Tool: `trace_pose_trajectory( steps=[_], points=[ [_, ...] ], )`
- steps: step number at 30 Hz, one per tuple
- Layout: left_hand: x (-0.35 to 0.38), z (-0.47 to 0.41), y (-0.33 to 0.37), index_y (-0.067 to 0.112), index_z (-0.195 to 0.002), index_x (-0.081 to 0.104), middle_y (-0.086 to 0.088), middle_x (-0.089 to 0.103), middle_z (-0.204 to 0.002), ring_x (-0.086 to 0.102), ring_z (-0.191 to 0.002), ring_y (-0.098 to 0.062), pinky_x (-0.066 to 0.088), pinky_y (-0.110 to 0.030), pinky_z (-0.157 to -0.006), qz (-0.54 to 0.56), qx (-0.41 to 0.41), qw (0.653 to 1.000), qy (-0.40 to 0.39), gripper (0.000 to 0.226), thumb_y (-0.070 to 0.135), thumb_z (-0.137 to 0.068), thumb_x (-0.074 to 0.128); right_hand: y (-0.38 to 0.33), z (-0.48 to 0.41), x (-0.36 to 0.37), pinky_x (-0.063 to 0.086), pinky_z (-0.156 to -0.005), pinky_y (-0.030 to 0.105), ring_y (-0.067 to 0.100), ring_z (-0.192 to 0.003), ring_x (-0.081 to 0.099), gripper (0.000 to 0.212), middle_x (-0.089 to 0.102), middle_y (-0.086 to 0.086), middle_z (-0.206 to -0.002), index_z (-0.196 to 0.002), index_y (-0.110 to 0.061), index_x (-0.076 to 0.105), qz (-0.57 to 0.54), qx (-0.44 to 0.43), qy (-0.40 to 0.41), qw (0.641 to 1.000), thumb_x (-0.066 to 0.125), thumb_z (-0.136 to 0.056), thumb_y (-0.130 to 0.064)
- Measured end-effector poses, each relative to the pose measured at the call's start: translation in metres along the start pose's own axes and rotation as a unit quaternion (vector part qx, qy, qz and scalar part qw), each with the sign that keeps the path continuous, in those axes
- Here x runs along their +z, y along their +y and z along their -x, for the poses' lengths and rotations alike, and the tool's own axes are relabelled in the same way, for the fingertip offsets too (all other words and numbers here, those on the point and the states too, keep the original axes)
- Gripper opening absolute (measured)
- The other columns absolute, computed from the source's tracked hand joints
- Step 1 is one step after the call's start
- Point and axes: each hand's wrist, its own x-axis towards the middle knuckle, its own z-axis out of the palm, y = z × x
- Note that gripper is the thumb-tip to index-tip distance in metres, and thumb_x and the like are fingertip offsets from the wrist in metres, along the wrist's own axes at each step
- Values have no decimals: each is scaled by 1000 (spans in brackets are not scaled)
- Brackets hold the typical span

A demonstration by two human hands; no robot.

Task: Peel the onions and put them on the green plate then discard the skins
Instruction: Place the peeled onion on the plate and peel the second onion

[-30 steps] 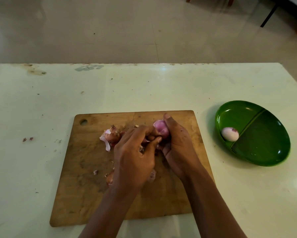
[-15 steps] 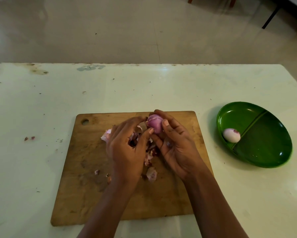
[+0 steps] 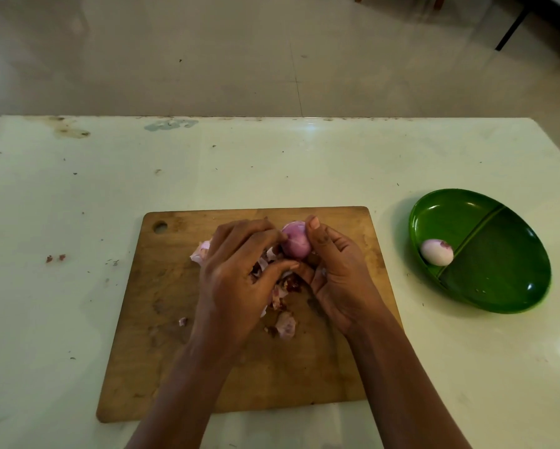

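A small purple onion [image 3: 295, 243] sits above the wooden cutting board [image 3: 162, 306], held between both hands. My right hand [image 3: 337, 273] grips it from the right, thumb tip on its top. My left hand [image 3: 236, 277] curls its fingers against the onion's left side, thumb under it. Loose onion skins [image 3: 285, 322] lie on the board below and behind my left hand. One peeled pale onion [image 3: 436, 252] rests in the left compartment of the divided green plate [image 3: 505, 286], at the right of the board.
The board lies on a pale table [image 3: 77, 205] with small skin crumbs [image 3: 55, 258] at the left. Tiled floor lies beyond the far table edge, with dark furniture legs [image 3: 512, 27] at the top right.
The onion has turned between my hands, showing more smooth purple surface. My left fingers shifted from the top of the onion to its left side. The plate and its onion are unmoved.
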Motion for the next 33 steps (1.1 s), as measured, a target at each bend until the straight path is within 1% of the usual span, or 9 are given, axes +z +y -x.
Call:
trace_pose_trajectory(
  steps=[4, 7, 9, 12, 15, 18, 20, 25, 33],
  points=[
    [-1, -1, 8, 16, -107, 57, 7, 59, -100, 58, -96, -14, 48, -17, -83, 47, -17, 999, 18, 40, 25, -73, 75, 1, 0, 0, 58, -68, 24, 18, -78, 70, 42, 72, 10, -85, -93, -4, 69, 4, -4, -5, 1000, 66, -68, -38],
    [-3, 0, 10, 22, -111, 49, 6, 59, -101, 63, -93, -19, 52, -26, -79, 62, -65, 996, 6, 55, 12, -69, 82, 0, 1, 0, 57, -68, 24, 19, -79, 70, 48, 71, 11, -87, -100, 1, 66, 15, 1, -1, 1000, 65, -70, -37],
    [-3, -1, 12, 26, -111, 45, 4, 62, -99, 63, -92, -19, 52, -27, -78, 70, -93, 993, -15, 59, 11, -68, 83, -1, 1, 0, 57, -66, 23, 19, -78, 70, 51, 71, 12, -87, -103, 6, 64, 17, 4, 1, 1000, 64, -72, -35],
    [-3, -2, 11, 28, -109, 42, 6, 62, -96, 62, -90, -14, 48, -20, -79, 70, -102, 992, -35, 59, 14, -68, 82, -1, 1, -1, 57, -66, 23, 19, -79, 70, 53, 72, 13, -88, -108, 10, 62, 27, 4, 0, 1000, 63, -76, -32],
    [-3, -2, 11, 26, -107, 41, 5, 63, -92, 62, -87, -10, 47, -14, -78, 70, -96, 992, -39, 59, 12, -67, 82, -1, 1, -2, 57, -66, 23, 18, -77, 70, 46, 72, 11, -85, -102, 7, 65, 41, 4, -8, 999, 63, -75, -31],
    [-2, -1, 10, 25, -106, 42, 12, 58, -87, 56, -89, 5, 44, -3, -74, 66, -83, 993, -45, 58, 9, -67, 82, -1, 1, -2, 57, -66, 24, 18, -75, 69, 40, 72, 9, -81, -97, 2, 67, 51, 1, -16, 999, 62, -75, -31],
    [-1, 0, 8, 25, -106, 42, 13, 57, -86, 54, -88, 15, 40, 1, -76, 71, -76, 994, -45, 57, 8, -68, 81, 0, 1, -2, 57, -66, 24, 17, -73, 68, 39, 71, 8, -79, -95, 2, 67, 55, -2, -18, 998, 62, -76, -31],
    [1, 2, 6, 24, -106, 44, 10, 59, -87, 56, -88, 0, 40, 3, -78, 68, -76, 994, -40, 57, 2, -68, 80, 0, 0, -2, 56, -64, 23, 15, -69, 67, 30, 70, 6, -76, -89, -3, 67, 41, -5, -22, 999, 61, -77, -29],
    [4, 2, 9, 24, -100, 42, 7, 54, -85, 54, -85, -8, 45, -9, -75, 62, -72, 995, -18, 53, -5, -71, 76, 2, 2, 7, 57, -65, 23, 15, -70, 66, 30, 68, 7, -76, -90, -5, 65, -20, -8, 1, 1000, 60, -77, -31]
  ],
)
